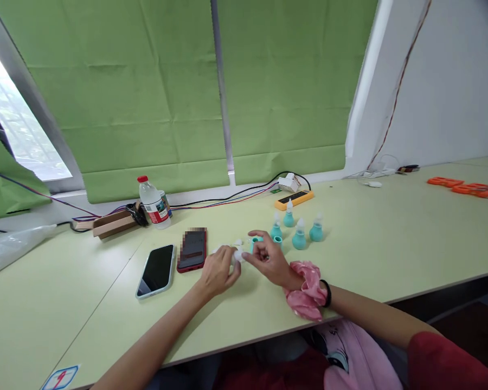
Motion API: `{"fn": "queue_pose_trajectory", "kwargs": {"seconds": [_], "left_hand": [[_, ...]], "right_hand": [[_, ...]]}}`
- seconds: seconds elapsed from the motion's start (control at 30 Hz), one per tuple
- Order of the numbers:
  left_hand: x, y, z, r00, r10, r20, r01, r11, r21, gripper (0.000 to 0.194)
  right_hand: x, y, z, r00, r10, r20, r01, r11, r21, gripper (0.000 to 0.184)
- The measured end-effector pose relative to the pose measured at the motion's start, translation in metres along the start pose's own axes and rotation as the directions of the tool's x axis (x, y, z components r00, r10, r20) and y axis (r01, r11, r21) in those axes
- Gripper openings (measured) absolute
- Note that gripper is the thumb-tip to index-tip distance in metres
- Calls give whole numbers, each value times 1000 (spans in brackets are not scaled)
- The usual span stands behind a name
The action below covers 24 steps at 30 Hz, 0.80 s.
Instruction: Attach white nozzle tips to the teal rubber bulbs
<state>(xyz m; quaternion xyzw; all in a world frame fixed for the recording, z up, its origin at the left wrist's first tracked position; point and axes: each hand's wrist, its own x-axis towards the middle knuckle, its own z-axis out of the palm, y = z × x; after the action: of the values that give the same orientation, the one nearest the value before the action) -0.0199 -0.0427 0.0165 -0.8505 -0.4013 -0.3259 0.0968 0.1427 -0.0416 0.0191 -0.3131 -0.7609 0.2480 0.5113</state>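
Observation:
My left hand point(220, 270) and my right hand point(269, 259) meet over the pale green table point(390, 244), both pinched around a small white plastic piece point(238, 253). A teal bulb part point(255, 241) lies just behind my right fingers. Several teal squeeze bulbs with white nozzles point(299, 234) stand upright a little beyond my right hand. A pink scrunchie point(308, 290) and a black band sit on my right wrist.
Two phones lie left of my hands: a black one in a pale case point(156, 270) and a red one point(192, 250). A water bottle point(153, 202), a cardboard box point(113, 223), a yellow power strip point(294, 199) and cables line the window side. Orange parts point(467, 187) lie far right.

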Motion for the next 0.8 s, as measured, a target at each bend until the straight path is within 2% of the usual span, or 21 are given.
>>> {"fn": "queue_pose_trajectory", "kwargs": {"seconds": [0.03, 0.07, 0.13, 0.23, 0.37, 0.63, 0.7, 0.73, 0.8], "left_hand": [[-6, 2, 2, 995, 95, 19, -95, 994, 44, 17], [-10, 3, 5, 991, 133, 22, -134, 989, 62, 16], [-14, 5, 10, 992, 129, 8, -129, 990, 49, 13], [-14, 7, 14, 997, 75, 1, -75, 997, -23, 11], [-13, 3, 14, 993, 112, 31, -110, 992, -59, 11], [-12, -2, 14, 990, 129, 59, -125, 990, -62, 9], [-13, -2, 14, 992, 119, 35, -116, 991, -74, 6], [-13, -3, 14, 994, 104, 16, -102, 991, -86, 6], [-13, -6, 13, 998, 48, -27, -51, 991, -124, 7]], "right_hand": [[-3, -1, 3, 998, -5, 64, 4, 1000, 10, 31], [-4, -1, 5, 994, -14, 112, 13, 1000, 10, 25], [-6, 1, 6, 988, -10, 152, 7, 1000, 20, 22], [-5, 7, 5, 980, 86, 178, -117, 978, 172, 31], [-2, 14, 8, 935, 211, 284, -314, 864, 394, 33], [2, 12, 5, 859, 322, 397, -501, 688, 525, 35], [2, 12, 3, 859, 317, 403, -495, 714, 495, 34], [1, 12, 2, 876, 297, 379, -456, 766, 453, 34], [-2, 15, 2, 938, 174, 298, -261, 923, 281, 31]]}}
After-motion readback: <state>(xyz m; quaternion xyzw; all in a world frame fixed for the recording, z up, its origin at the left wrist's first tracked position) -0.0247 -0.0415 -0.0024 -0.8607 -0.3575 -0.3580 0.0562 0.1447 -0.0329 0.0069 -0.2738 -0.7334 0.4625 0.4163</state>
